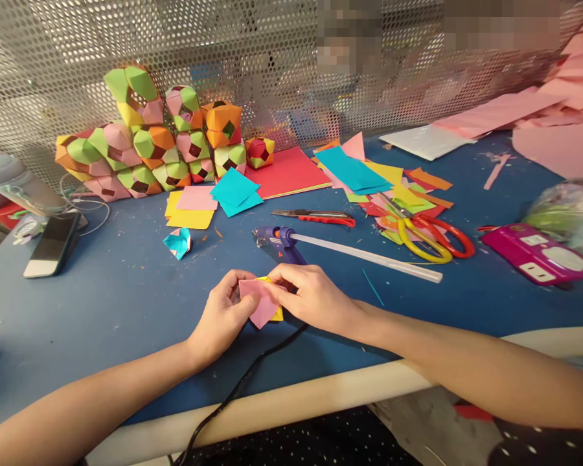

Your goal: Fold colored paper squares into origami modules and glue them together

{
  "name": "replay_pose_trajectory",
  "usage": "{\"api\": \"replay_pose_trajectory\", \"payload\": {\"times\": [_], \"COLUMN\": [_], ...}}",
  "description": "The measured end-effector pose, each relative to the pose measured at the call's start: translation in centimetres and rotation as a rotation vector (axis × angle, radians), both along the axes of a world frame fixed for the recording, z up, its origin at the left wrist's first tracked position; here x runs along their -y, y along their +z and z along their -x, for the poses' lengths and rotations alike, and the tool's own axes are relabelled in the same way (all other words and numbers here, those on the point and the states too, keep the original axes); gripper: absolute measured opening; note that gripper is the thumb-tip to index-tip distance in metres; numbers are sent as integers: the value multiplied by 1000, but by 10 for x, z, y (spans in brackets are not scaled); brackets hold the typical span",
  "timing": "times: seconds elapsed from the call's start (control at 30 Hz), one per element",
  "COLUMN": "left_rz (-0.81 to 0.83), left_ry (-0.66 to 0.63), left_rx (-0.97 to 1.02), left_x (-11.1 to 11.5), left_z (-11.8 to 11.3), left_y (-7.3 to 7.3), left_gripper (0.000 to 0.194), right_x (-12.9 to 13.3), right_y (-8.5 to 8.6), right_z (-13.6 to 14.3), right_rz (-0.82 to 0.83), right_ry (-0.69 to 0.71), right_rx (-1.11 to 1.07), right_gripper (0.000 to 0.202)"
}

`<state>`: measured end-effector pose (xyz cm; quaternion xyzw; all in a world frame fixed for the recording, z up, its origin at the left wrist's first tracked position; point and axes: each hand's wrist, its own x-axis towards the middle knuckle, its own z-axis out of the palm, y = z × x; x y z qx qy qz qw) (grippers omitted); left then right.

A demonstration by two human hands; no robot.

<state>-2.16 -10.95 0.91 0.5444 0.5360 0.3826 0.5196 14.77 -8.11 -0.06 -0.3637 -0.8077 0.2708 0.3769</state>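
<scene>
Between my two hands, above the front of the blue table, is a pink paper piece with yellow paper against it. My left hand pinches its left side, thumb on the pink face. At the upper right edge, my right hand grips the papers with thumb and fingers. Just beyond lies a purple glue gun with a long clear glue stick sticking out of its back. A small folded blue paper piece rests to the left.
Folded paper balls are stacked along the perforated metal screen. Blue square sheets, a utility knife, scissors and paper scraps lie mid-table. A phone is at left, a magenta case at right. A black cord crosses the table's front edge.
</scene>
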Motion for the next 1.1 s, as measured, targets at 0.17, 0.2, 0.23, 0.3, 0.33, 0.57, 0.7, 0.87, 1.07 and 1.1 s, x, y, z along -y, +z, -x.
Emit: {"api": "replay_pose_trajectory", "payload": {"times": [0.17, 0.2, 0.23, 0.3, 0.33, 0.57, 0.7, 0.87, 1.07, 1.1], "left_rz": [-22, -28, -35, -54, -65, -83, -108, -147, -146, -137], "left_ry": [7, 8, 2, -26, -43, -105, -144, -178, -113, -116], "left_rx": [-82, -82, -81, -94, -106, -193, -236, -209, -154, -160], "left_x": [-2, -3, -3, -3, -3, -3, -3, -2, -2, -2], "left_z": [1, 1, 2, 2, 2, 2, 2, 3, 4, 4], "left_y": [-6, -7, -7, -7, -6, -3, -3, -2, -5, -5], "left_gripper": [19, 19, 19, 18, 17, 14, 13, 16, 19, 19], "right_x": [0, 0, 0, 0, 0, 0, 1, 1, 0, 0], "right_y": [2, 3, 3, 4, 5, 4, 2, 2, 2, 1], "right_z": [0, 0, 0, 0, 0, -1, -1, -2, -2, -2], "right_rz": [17, 26, 32, 23, 11, -24, -99, -183, -163, -178], "right_ry": [36, 45, 50, 50, 47, 63, 74, 99, 61, 62], "right_rx": [-11, -19, -28, -46, -51, -41, -16, -8, -17, -6], "right_gripper": [15, 12, 9, 9, 11, 11, 14, 15, 13, 14]}}
